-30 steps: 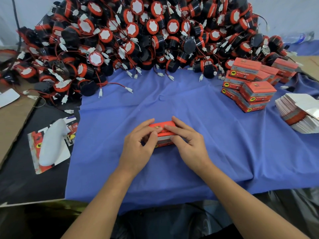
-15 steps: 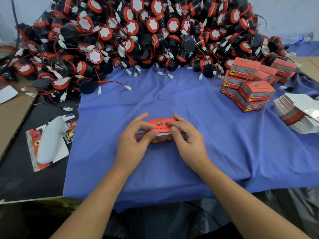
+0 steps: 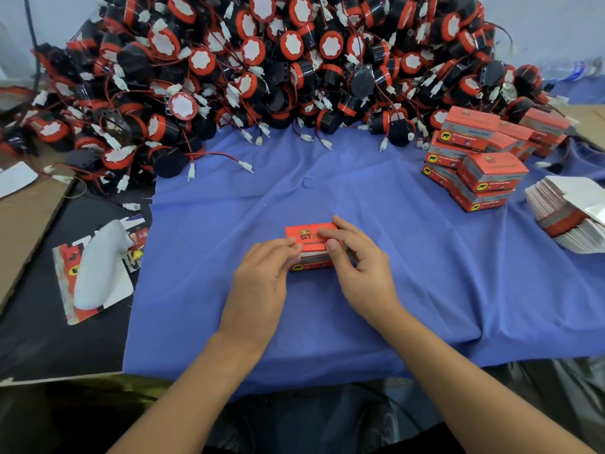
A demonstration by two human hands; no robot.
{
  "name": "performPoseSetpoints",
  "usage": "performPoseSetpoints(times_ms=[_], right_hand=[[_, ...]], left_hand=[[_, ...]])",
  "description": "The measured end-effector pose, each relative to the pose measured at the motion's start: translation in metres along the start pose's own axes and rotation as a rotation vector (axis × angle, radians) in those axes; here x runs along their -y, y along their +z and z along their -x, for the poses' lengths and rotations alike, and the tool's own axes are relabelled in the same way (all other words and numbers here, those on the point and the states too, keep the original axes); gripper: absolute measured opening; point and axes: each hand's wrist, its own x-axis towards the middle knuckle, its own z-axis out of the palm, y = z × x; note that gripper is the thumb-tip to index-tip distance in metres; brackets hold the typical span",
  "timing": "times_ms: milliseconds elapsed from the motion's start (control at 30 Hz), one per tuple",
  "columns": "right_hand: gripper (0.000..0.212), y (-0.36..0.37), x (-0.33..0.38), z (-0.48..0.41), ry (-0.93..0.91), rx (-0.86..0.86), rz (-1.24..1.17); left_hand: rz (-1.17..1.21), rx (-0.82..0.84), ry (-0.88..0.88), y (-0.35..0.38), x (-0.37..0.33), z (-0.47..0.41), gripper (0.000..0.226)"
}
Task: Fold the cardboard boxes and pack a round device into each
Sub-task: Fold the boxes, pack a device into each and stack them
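Red box [image 3: 311,239] on the blue cloth [image 3: 425,290] below my device pile [image 3: 262,77], my left hand [image 3: 262,280] and right hand [image 3: 360,270] both pinching it.

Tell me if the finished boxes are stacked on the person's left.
No, the finished boxes sit at right, past the right hand gripping the red box.

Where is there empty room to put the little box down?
Bare blue cloth lies between the box in hand and the pile of round devices, and right of the right hand below the stacked boxes. The far side is crowded.
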Motion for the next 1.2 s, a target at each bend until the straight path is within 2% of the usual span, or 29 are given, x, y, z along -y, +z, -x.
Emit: performPoseSetpoints(times_ms=[200,500,700,833,933,1000,1133,1200], right_hand=[[0.025,-0.001,0.003,0.001,0.009,0.019,-0.007],[0.027,0.000,0.004,0.003,-0.028,0.028,0.074],[0.028,0.001,0.006,0.004,-0.067,0.036,0.136],[0.021,0.002,0.006,0.003,-0.014,0.001,0.048],[0.025,0.003,0.005,0.001,0.052,-0.061,-0.084],[0.028,0.001,0.004,-0.001,0.079,-0.064,-0.113],[0.021,0.004,0.003,-0.001,0.071,-0.067,-0.077],[0.025,0.004,0.004,0.000,0.086,-0.068,-0.095]], left_hand=[[-0.231,0.110,0.135,-0.004,-0.001,0.000,0.023],[-0.427,0.144,0.213,-0.008,-0.015,-0.002,0.021],[-0.399,0.170,0.174,-0.007,-0.018,0.001,0.027],[-0.311,0.158,0.085,0.000,-0.011,0.008,0.034],[-0.211,0.155,0.044,0.005,-0.006,0.011,0.054],[-0.224,0.166,0.065,0.006,-0.005,0.011,0.062],[-0.253,0.110,0.081,0.008,-0.008,0.011,0.040],[-0.204,0.095,0.062,0.009,-0.011,0.009,0.040]])
